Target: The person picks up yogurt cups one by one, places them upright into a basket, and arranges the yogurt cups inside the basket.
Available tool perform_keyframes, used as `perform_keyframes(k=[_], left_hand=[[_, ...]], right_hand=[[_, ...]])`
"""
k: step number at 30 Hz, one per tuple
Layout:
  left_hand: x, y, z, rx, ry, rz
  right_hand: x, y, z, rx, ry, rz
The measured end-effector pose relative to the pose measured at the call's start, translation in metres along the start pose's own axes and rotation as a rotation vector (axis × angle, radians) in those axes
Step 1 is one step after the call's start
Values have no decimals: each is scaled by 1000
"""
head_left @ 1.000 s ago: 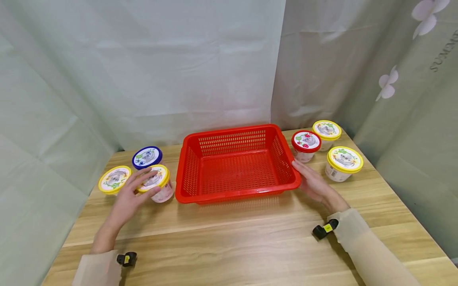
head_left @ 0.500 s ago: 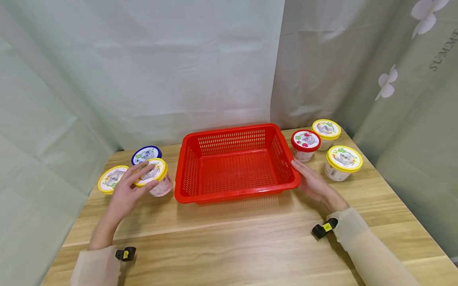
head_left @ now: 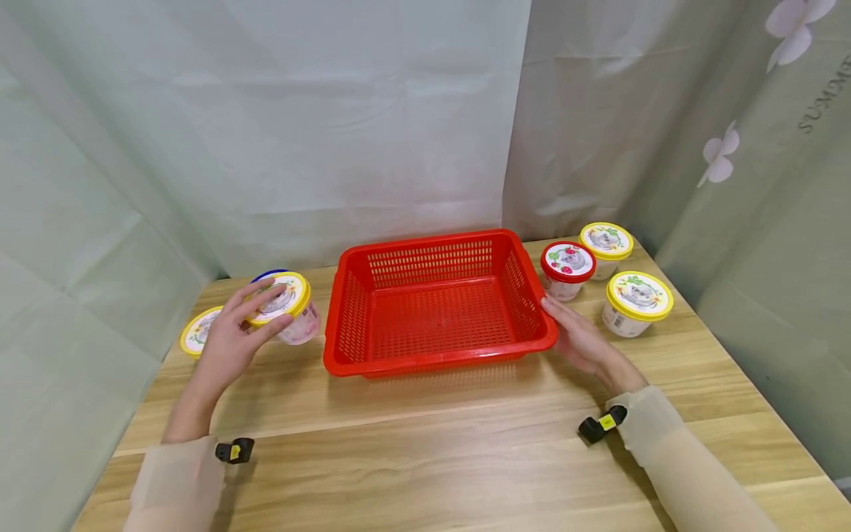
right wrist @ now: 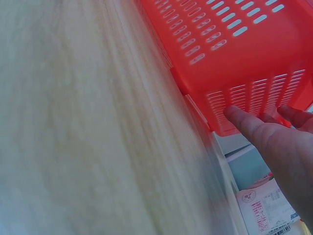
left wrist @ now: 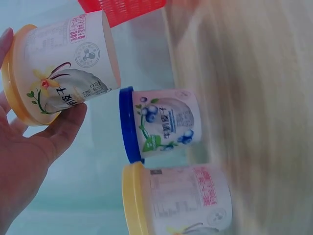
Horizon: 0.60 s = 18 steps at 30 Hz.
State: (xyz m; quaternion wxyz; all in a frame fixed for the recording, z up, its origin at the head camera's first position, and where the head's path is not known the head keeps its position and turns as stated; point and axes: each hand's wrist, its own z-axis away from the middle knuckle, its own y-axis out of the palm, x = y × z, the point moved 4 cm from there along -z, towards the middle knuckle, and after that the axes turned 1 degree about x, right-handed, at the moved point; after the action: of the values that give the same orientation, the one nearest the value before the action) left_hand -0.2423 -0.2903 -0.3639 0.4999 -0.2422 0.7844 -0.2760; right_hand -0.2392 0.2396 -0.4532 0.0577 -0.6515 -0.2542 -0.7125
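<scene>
My left hand (head_left: 229, 340) grips a yellow-lidded tub (head_left: 302, 325) by its lid, fingers over the far side and thumb at the near side. In the left wrist view the tub hangs above the table, its label printed with a vanilla flower. A blue-lidded tub (left wrist: 166, 122) with blueberries stands behind it, mostly hidden in the head view. Left of it stands another yellow-lidded tub (head_left: 198, 334), partly covered by the hand. My right hand (head_left: 585, 340) touches the right side of the red plastic basket (head_left: 425, 363), extended fingers against its slotted wall in the right wrist view.
At the right stand a red-lidded tub (head_left: 566, 266) and two more yellow-lidded tubs, one behind (head_left: 606, 244) and one nearer (head_left: 638, 299). The wooden table (head_left: 425, 458) meets a pale curtain (head_left: 332, 133) at the back and sides.
My left hand has lifted the yellow-lidded tub off the table and moved it slightly away from me, so it covers more of the blue-lidded tub. The right hand and basket stay put.
</scene>
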Motion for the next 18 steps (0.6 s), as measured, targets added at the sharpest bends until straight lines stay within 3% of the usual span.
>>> perform_keyframes(k=[12, 18], left_hand=[[-9, -1, -7, -30, 12, 18], [-13, -3, -9, -34, 3, 12]], right_hand=[[0, -1, 0, 4, 11, 28], [0, -1, 0, 20, -10, -9]])
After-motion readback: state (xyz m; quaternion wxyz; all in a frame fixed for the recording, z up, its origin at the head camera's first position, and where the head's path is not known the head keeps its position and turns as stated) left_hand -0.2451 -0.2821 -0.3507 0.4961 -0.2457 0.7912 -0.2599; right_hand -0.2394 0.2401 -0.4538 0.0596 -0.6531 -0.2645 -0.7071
